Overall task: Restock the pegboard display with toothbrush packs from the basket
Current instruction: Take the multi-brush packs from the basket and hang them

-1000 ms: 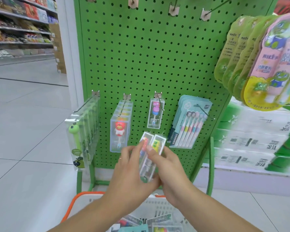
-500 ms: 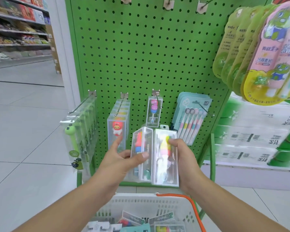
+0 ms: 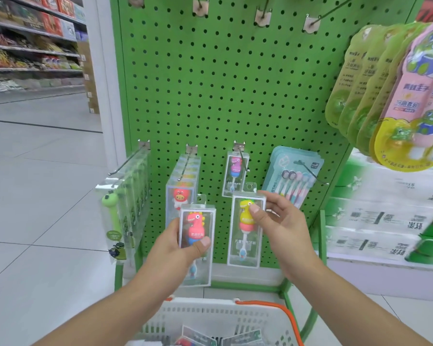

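left hand [image 3: 175, 248] gripping clear red-dinosaur toothbrush pack [image 3: 196, 242] | right hand [image 3: 280, 221] pinching clear yellow-dinosaur pack [image 3: 246, 227] | neither hung yet | more waiting in white basket [image 3: 210, 318], lower centre

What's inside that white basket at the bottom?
The white basket holds more packs, lying flat; one shows red and blue. How many, and what lies beneath them, cannot be seen: the picture's lower edge cuts the basket off.

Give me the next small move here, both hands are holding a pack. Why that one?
Probably lift the right hand and thread the yellow dinosaur pack's hang tab onto the hook just above it. That hook holds a single similar pink dinosaur pack, and this pack sits closest below it.
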